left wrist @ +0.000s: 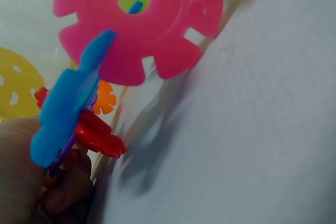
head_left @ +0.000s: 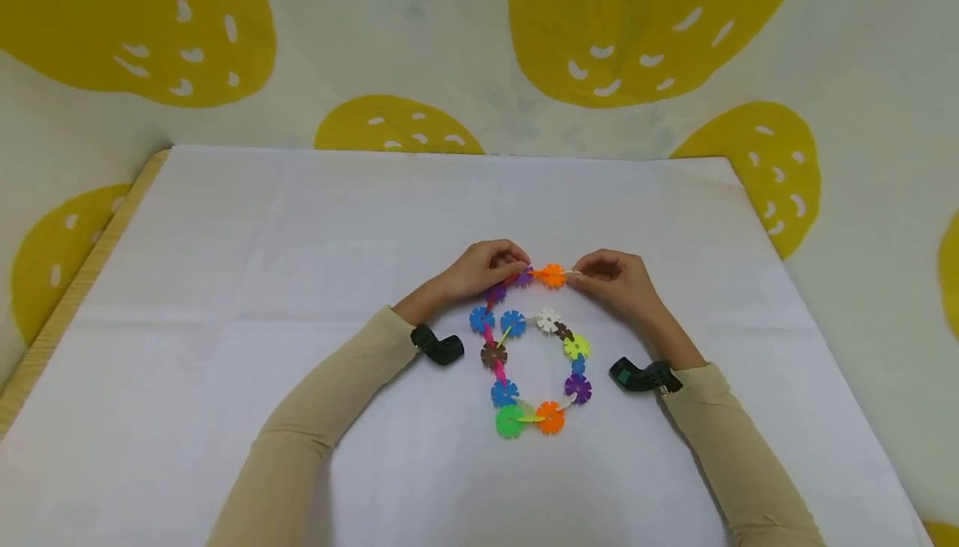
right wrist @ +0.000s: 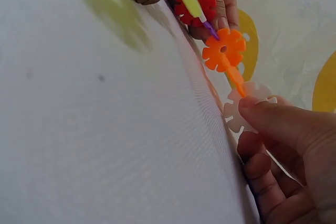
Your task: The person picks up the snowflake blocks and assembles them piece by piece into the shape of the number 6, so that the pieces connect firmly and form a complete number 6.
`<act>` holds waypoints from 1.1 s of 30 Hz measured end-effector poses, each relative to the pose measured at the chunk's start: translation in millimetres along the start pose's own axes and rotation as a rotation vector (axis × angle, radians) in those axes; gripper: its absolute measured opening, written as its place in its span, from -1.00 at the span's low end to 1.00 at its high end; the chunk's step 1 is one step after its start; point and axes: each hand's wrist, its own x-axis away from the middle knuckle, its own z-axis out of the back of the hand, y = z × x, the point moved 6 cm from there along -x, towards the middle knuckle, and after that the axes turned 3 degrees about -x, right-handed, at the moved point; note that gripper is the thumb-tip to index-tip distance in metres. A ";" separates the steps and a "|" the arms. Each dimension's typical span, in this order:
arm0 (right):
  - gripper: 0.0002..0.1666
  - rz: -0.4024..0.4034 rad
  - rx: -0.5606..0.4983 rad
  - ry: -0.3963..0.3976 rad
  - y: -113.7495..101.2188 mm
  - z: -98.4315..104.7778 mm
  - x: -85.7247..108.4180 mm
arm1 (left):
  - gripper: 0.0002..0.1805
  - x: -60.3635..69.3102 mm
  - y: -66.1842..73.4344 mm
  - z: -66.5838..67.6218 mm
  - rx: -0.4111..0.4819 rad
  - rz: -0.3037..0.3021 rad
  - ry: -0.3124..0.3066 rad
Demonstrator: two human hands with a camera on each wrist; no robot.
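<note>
A chain of colourful flower-shaped plastic discs, slotted into one another, forms a closed ring with a strand running up its left side. At the strand's far end my left hand (head_left: 481, 269) pinches it by a purple disc (head_left: 524, 276). Between the hands shows an orange disc (head_left: 553, 275). My right hand (head_left: 620, 283) holds a white disc (right wrist: 233, 109) between thumb and fingers; it meets another orange disc (right wrist: 234, 77) seen edge-on. Close to the left wrist camera are a pink disc (left wrist: 131, 59), a blue disc (left wrist: 60, 116) and a red disc (left wrist: 97, 135).
A white cloth (head_left: 225, 280) covers the table, whose wooden edge (head_left: 75, 280) shows at left. Behind it hangs a pale curtain (head_left: 449, 31) with yellow shapes. The ring's green disc (head_left: 510, 422) lies nearest the person, between the forearms. Each wrist wears a black camera (head_left: 438, 347).
</note>
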 end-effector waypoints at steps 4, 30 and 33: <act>-0.77 -0.015 0.006 -0.025 0.2 -2.6 4.3 | -0.75 6.0 0.7 -0.2 -0.034 -0.009 0.019; -0.69 0.390 -0.234 -0.161 -72.7 -29.1 69.5 | -0.79 94.2 46.4 3.3 -0.137 -0.437 0.005; -0.66 0.441 -0.161 -0.277 -83.6 -47.9 81.5 | -0.72 103.2 55.2 -6.3 -0.267 -0.521 -0.080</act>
